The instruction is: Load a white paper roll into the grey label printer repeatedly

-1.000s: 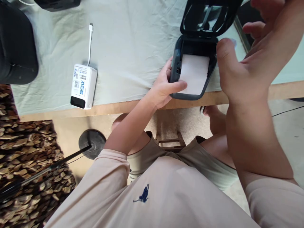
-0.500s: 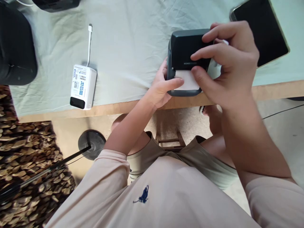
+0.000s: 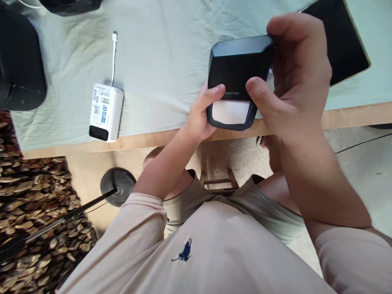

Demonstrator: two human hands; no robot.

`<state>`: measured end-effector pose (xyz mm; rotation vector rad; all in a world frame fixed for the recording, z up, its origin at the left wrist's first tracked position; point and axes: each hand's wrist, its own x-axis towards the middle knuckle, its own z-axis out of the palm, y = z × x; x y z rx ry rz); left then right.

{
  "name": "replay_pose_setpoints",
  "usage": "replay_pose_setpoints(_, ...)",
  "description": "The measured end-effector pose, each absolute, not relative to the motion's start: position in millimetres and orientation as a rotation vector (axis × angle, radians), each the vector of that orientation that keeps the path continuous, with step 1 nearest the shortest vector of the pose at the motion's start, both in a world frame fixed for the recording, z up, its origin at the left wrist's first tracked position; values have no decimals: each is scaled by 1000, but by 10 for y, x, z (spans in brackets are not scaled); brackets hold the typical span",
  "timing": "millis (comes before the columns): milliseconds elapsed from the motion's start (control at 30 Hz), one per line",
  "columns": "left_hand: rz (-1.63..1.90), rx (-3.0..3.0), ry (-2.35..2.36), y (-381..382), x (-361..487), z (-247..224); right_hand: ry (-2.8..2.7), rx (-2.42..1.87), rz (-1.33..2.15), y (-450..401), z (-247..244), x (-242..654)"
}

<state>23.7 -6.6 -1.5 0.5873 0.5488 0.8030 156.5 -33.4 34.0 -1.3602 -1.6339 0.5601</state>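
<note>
A black handheld label printer (image 3: 241, 67) with a pale lower panel (image 3: 231, 112) is held above the table's front edge. My left hand (image 3: 203, 108) grips its lower left side, the thumb lying on the front and the other fingers mostly hidden behind. Around the right side closes my right hand (image 3: 298, 77), its thumb on the front face beside the printed lettering. The right fingers bend over the upper right corner and go out of sight behind the printer.
A white power bank (image 3: 105, 112) with a short cable (image 3: 113, 61) lies left on the cloth-covered table (image 3: 159, 73). Behind my right hand is a dark tablet (image 3: 349, 45). Black cases (image 3: 21, 61) stand at the far left. A stand's round base (image 3: 122, 179) is on the floor.
The printer has tipped, showing more of its top edge, and moved slightly left. My right fingers have gone from its front to around its edge; my left thumb has moved up.
</note>
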Motion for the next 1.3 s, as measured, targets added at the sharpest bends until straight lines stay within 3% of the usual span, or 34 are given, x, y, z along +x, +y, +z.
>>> replay_pose_setpoints(400,809,589,536,-60,226,-56,-1601,-1569,904,-357,570,1518)
replay_pose_setpoints(800,907,502,711,17,211,-240,-1552,-1558,482,-356,401,1670)
replay_pose_setpoints(1300,922,504,743,6,252,-217,-1808,-1494,695,-330,379,1797)
